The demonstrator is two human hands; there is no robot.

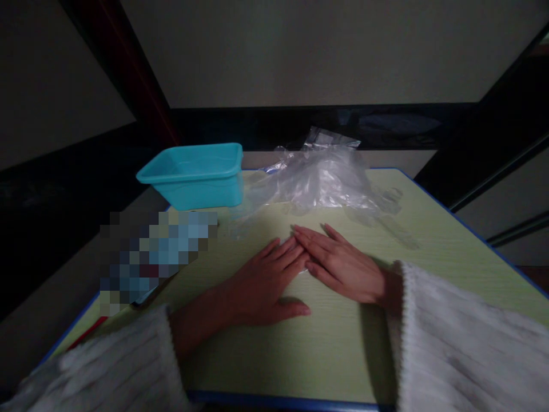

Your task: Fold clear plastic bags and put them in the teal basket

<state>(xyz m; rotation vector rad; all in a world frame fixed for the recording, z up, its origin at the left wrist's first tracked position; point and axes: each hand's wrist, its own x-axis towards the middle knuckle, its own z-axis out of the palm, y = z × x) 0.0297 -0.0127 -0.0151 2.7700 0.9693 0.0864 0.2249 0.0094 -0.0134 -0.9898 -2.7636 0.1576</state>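
Note:
My left hand point(263, 283) lies flat on the pale green table point(326, 349), fingers stretched toward the middle. My right hand point(341, 263) also lies flat, and its fingertips meet and partly overlap those of the left. Both press on a thin clear plastic sheet point(300, 273), which is hard to make out in the dim light. Neither hand grips anything. Both wrists wear fuzzy white sleeves.
A turquoise plastic tub point(193, 174) stands at the table's far left. Behind the hands lies a pile of crumpled clear plastic bags point(319, 177). A blurred-out object point(156, 254) lies at the left. The table has a blue edge point(274, 399). Dark walls surround it.

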